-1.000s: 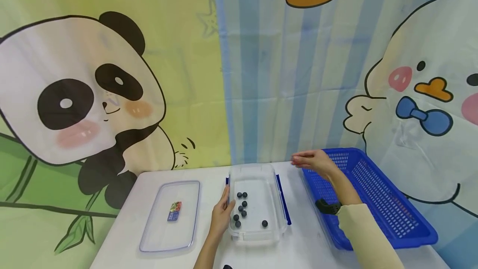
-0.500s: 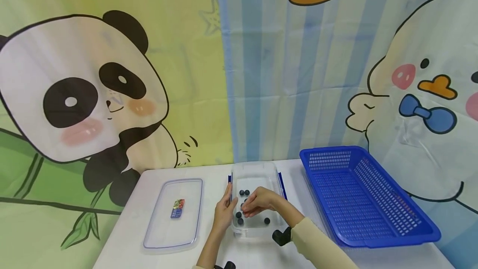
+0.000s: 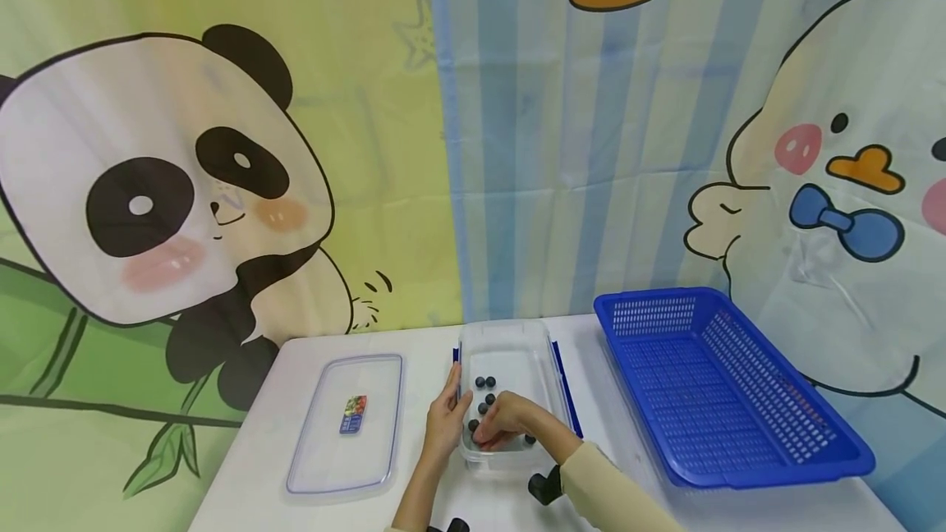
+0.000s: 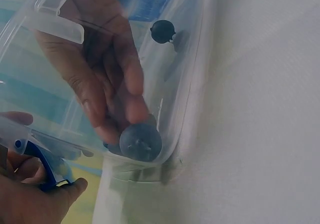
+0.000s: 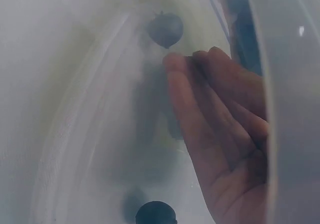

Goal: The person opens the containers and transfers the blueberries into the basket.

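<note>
Clear box (image 3: 521,361) points lengthwise forward; left hand (image 3: 445,420) grips it; right hand (image 3: 508,420), grasp unclear.

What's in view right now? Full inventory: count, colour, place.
berry-like balls: at least 6, dark blue, in the clear container; the hand may hide more
clear container: 1, transparent, open-topped, mid-table
side latches: 2, blue, along the container's long sides
lid: 1, clear with bluish rim, flat, left of container
label: 1, multicoloured, on the lid
basket: 1, blue, right of container
table: 1, white, under everything
curtain: cartoon print, green-yellow left, blue stripes right, behind table
sleeves: 2, cream, bottom edge; left barely shows
wrist devices: at least 2, black, at the wrists
left grip: 1, bare hand, at container's left wall
right grip: 1, bare hand, inside container
</note>
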Demonstrator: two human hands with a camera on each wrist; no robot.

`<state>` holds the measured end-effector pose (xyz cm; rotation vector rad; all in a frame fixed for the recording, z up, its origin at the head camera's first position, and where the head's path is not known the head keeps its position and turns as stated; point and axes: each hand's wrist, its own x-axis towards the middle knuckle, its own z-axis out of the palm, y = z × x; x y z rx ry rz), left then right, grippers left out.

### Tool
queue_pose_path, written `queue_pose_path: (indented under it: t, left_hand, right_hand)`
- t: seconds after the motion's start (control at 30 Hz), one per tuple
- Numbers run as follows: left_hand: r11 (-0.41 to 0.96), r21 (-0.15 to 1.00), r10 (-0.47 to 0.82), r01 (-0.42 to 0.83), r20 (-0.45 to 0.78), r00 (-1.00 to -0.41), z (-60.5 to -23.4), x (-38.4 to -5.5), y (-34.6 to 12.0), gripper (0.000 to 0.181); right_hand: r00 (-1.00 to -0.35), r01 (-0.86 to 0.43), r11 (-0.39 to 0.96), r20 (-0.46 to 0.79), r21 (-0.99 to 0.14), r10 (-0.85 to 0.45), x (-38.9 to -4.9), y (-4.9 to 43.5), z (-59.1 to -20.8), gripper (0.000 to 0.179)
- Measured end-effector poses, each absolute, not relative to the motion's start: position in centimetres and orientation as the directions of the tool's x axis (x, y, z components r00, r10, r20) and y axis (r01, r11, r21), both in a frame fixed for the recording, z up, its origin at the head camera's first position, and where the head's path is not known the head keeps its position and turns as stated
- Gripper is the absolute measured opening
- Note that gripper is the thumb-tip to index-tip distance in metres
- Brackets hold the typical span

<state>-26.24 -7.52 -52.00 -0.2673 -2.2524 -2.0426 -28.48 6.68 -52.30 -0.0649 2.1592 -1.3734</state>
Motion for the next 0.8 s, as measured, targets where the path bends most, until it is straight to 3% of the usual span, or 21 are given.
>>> queue_pose_path:
  t: [0.47,0.8]
  left_hand:
    - [0.073,0.973,0.057,0.22,0.216,-0.975,-55.4,-28.0,-7.7,0.052]
    - [0.073,0.973,0.062,0.22,0.216,-0.974,-52.9,-26.6,-7.6,0.05]
  right_hand:
    - [-0.796,0.17,0.649,-0.491,-0.742,-0.353,-28.1,6.3,-52.0,0.005]
    - [-0.804,0.068,0.73,-0.471,-0.68,-0.364,-28.0,6.2,-52.3,0.005]
